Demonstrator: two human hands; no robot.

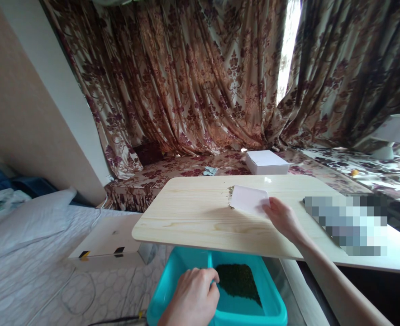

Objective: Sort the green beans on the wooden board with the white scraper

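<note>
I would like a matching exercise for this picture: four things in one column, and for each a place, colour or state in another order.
Things:
1. Flat white piece
2. Two-compartment bin
3. Dark green heap
4. White box

Places, colours, states:
A. On the flowered cloth behind the wooden table
B. In the right-hand compartment, beside the left hand
C. Held in the right hand
D. Turquoise

Right pairs: 1-C, 2-D, 3-B, 4-A

Floral curtains, bright narrow gap, pale wall.
</note>
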